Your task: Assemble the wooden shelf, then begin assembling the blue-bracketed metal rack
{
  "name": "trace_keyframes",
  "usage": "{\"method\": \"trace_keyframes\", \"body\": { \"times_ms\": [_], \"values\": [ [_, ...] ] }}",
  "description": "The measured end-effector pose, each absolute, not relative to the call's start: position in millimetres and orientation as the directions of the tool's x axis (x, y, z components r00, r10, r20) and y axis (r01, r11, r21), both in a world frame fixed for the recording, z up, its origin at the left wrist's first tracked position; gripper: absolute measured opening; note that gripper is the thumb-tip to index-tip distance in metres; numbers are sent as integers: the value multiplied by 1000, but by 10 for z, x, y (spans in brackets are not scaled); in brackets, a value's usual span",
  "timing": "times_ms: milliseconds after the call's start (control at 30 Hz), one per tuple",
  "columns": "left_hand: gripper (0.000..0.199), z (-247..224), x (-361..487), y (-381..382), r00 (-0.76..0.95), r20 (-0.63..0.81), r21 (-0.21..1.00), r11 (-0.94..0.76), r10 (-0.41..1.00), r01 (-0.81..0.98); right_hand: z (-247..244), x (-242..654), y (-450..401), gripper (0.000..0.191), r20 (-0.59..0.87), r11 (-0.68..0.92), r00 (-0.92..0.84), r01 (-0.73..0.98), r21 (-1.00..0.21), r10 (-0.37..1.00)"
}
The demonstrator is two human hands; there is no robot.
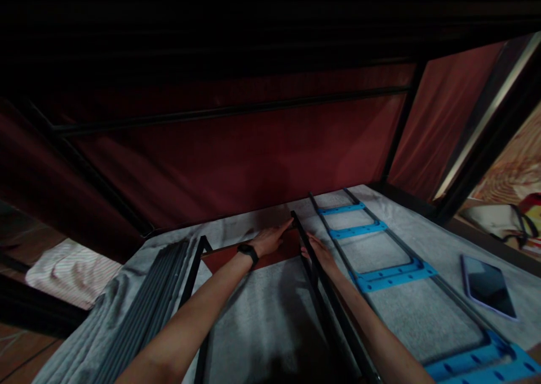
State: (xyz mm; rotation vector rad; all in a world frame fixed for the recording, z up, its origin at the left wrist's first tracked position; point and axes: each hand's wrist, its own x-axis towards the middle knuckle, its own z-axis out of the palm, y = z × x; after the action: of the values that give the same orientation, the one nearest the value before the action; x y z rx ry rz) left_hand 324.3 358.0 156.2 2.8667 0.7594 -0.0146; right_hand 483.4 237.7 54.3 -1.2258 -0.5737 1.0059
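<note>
A black metal frame [338, 310] stands on the grey cloth, with a reddish-brown board [226, 257] across its far end. My left hand [270, 241] is over the board, with a finger stretched to the far top corner of the frame's right side. Around the right side's bar, near that same corner, is my right hand [320, 252], its fingers partly hidden behind the bar. The frame's left post [194, 271] is untouched. A dark watch [248, 252] is on my left wrist.
Grey tubes [146, 302] lie bundled at left. Right of the frame, blue brackets [397, 276] join two long grey tubes. A phone [488, 285] rests farther right. Dark red fabric [262, 158] with black bars closes the back.
</note>
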Motion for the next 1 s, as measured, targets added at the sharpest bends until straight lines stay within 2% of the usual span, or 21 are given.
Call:
{"method": "trace_keyframes", "body": {
  "times_ms": [133, 333, 467, 667, 767, 1000],
  "values": [
    [81, 1573, 3272, 3611, 878, -72, 172, -861, 473, 478, 578, 4846, 2380, 56, -155, -10, 462, -300, -954, 874],
    [81, 1580, 3317, 3626, 888, -89, 198, -866, 451, 459, 660, 4838, 2359, 64, -169, -64, 431, -247, -967, 886],
    [81, 1633, 3336, 3638, 910, -113, 185, -892, 398, 413, 751, 4824, 2323, 67, -127, -60, 440, -164, -985, 889],
    [81, 1655, 3378, 3691, 925, -164, 180, -912, 342, 369, 838, 4793, 2284, 62, -133, -87, 435, -125, -988, 891],
    [80, 1634, 3413, 3707, 927, -190, 212, -909, 322, 359, 860, 4780, 2277, 61, -149, -92, 435, -149, -984, 888],
    [82, 1538, 3477, 3772, 949, -145, 360, -879, 279, 313, 772, 4846, 2277, 59, -194, -108, 418, -221, -969, 887]
  ]
}}
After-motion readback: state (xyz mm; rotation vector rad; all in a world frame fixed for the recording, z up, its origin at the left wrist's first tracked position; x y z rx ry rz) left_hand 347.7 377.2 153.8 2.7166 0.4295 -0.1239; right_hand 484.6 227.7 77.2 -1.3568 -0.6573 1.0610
